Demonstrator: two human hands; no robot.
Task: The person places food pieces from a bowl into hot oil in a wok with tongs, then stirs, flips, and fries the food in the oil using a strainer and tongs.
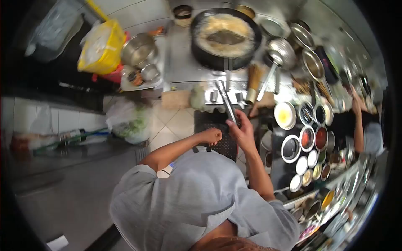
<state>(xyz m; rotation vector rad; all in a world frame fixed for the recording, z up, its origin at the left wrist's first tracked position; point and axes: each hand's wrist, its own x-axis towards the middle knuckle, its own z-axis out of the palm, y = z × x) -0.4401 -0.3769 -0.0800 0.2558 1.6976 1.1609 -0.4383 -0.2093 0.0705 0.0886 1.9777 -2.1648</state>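
In the head view my right hand is closed around a long, shiny metal tool that points toward the stove; its exact kind is unclear. Curled fingers make a loose fist of my left hand, held in front of my body, with any content hidden. Beyond both hands, a large black wok on the stove contains frothy, pale yellow liquid. A dark oval shape sits in the froth, and a metal handle crosses the wok's near rim.
Right of the wok lie a bamboo brush, a ladle and a strainer. Several seasoning bowls stand to my right. A yellow basket and steel pot are left. A co-worker's arm reaches in at far right.
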